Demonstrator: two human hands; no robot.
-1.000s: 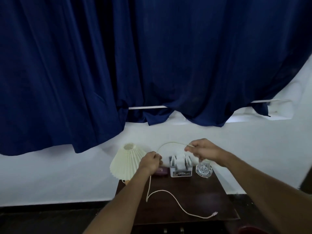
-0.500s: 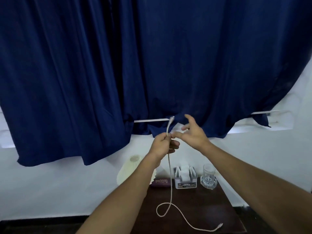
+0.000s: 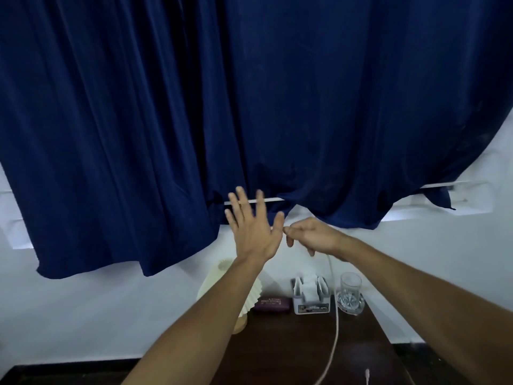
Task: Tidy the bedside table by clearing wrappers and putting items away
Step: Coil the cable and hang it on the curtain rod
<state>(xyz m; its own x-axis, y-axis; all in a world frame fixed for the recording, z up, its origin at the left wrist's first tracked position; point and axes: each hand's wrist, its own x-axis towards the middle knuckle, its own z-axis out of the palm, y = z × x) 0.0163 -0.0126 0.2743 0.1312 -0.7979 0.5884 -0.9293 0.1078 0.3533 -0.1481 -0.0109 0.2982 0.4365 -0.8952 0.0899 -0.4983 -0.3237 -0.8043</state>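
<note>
Nearest me, on the dark worktop (image 3: 291, 354), the free plug end (image 3: 367, 382) of the white cable (image 3: 336, 323) lies close to the front edge, on the near side of the glass (image 3: 350, 294). From there the cable climbs past the glass, just to its left and between it and the grey organiser (image 3: 311, 297), up to the right hand (image 3: 313, 237). That hand's fingers are pinched narrow on the upper end of the cable. The left hand (image 3: 254, 227), left of it and above the lamp (image 3: 236, 290), is spread wide and holds nothing.

As I see it, the glass is the weak spot: the cable hangs so near that a sideways tug or a swinging loop could nudge it over, and I cannot tell whether it holds water. With only one pinch on it, the cable could also slip and drop, or whip the loose plug off the worktop. Beyond the glass, the small maroon case (image 3: 270, 303) and the curtain (image 3: 249, 107) look out of harm's way.
</note>
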